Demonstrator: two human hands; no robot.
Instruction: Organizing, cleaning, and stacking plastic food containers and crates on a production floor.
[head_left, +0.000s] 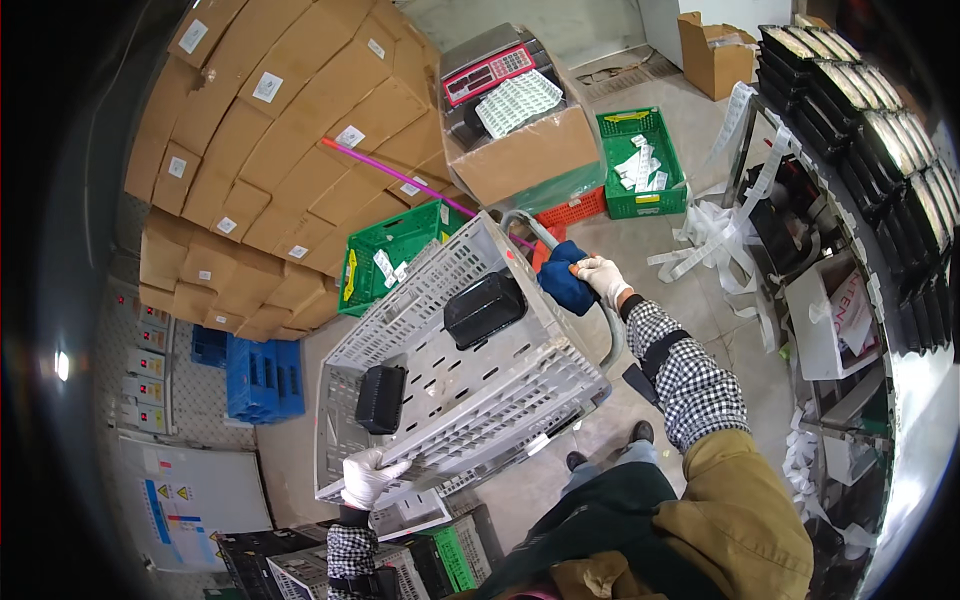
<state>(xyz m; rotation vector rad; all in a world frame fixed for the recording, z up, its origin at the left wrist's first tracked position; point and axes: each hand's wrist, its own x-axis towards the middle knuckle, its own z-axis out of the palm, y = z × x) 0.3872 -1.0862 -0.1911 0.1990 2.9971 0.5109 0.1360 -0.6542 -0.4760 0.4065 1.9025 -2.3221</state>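
A large grey slatted plastic crate (480, 405) stands before me, holding one black plastic tray (485, 310) near its far end and another black tray (380, 399) near its left end. My left hand (367, 478), in a white glove, grips the crate's near left rim. To the right, my gloved right hand (600, 279) is closed on a dark blue cloth (568, 277), which lies against a curved grey metal handle (616, 337) beside the crate. The fingertips of the right glove look uncovered.
Stacked cardboard boxes (300, 150) rise at the left. Beyond the crate are a boxed scale (487, 75), a green crate with labels (646, 202) and another green crate (349, 300). Label backing strips (720, 232) litter the floor. Stacked black trays (862, 142) line the right; more crates (450, 555) stand below.
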